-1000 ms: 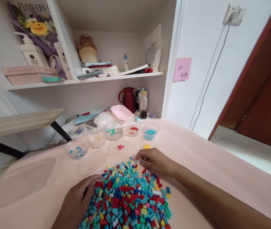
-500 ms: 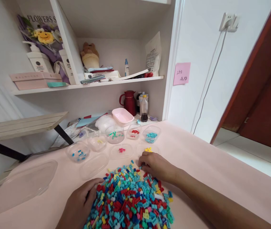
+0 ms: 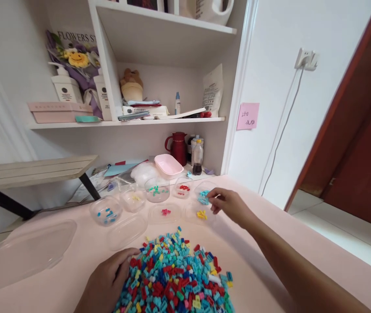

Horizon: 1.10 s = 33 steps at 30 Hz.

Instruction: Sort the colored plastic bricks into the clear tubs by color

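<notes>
A heap of small coloured bricks (image 3: 175, 274) lies on the pink table (image 3: 270, 243) close to me. My left hand (image 3: 107, 282) rests curled against the heap's left edge. My right hand (image 3: 229, 204) is stretched out over the clear container of teal bricks (image 3: 204, 196), fingertips pinched together; whether a brick is in them I cannot make out. Around it stand other clear containers: yellow bricks (image 3: 201, 214), pink bricks (image 3: 165, 212), red bricks (image 3: 183, 188), green bricks (image 3: 155, 190) and blue bricks (image 3: 106, 213).
An empty clear lid (image 3: 128, 228) and a large clear tray (image 3: 25, 254) lie at the left. Behind stand a pink tub (image 3: 168, 165), a red jug (image 3: 178, 148), a bottle (image 3: 197, 152) and cluttered shelves (image 3: 133, 122). A wooden bench (image 3: 31, 167) is on the left.
My right hand left the heap's far edge and reached forward and right to the teal-brick container. The left hand stayed by the heap. The view tilted upward a little.
</notes>
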### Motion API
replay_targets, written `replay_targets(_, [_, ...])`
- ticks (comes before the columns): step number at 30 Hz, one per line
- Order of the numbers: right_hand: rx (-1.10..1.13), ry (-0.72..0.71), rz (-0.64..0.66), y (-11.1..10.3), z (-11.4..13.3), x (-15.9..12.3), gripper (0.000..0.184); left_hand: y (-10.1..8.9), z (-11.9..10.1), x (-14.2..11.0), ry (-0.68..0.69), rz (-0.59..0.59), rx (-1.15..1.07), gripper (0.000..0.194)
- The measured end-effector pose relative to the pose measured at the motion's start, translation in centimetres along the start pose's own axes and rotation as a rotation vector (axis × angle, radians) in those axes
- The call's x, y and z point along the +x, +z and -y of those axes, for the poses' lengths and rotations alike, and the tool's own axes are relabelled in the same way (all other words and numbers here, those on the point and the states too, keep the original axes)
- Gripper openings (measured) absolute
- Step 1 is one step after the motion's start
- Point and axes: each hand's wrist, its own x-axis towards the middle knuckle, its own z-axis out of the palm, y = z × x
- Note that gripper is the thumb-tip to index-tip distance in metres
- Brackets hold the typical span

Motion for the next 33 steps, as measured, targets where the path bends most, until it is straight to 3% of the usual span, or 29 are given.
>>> replay_targets(3, [0.02,0.048,-0.213,-1.6,0.7,2.8,0.011,0.0,0.0,0.0,-0.001,-0.004,-0.006,0.035])
replay_targets(7, [-0.021,0.059,-0.318,-2.1,1.4,5.3,0.012,0.1,0.3,0.0,0.004,-0.021,-0.005,0.035])
replay_targets(13, [-0.028,0.035,-0.385,-1.0,2.6,2.9,0.014,0.4,0.6,0.1,0.01,-0.024,-0.021,0.034])
replay_targets(16, [0.17,0.001,-0.267,0.3,3.7,0.3,0.018,0.3,0.4,0.0,-0.01,-0.018,-0.018,0.034])
replay_targets(19, [0.317,-0.016,0.018,1.6,4.0,-1.7,0.022,0.1,0.2,-0.1,-0.016,-0.009,-0.025,0.034])
replay_targets(22, [0.269,0.012,0.286,2.3,3.3,-2.6,0.022,0.1,0.1,-0.2,-0.013,0.008,-0.031,0.035])
replay_targets(25, [0.15,0.041,0.45,2.4,2.1,-2.9,0.021,0.1,0.1,-0.2,-0.021,0.015,-0.018,0.035])
replay_targets(29, [0.018,0.016,0.539,2.3,0.9,-3.3,0.02,0.1,0.2,-0.1,-0.019,0.01,-0.001,0.036])
replay_targets(33, [-0.11,-0.117,0.486,3.4,0.5,-3.7,0.029,0.1,0.1,0.0,0.001,-0.016,0.002,0.034])
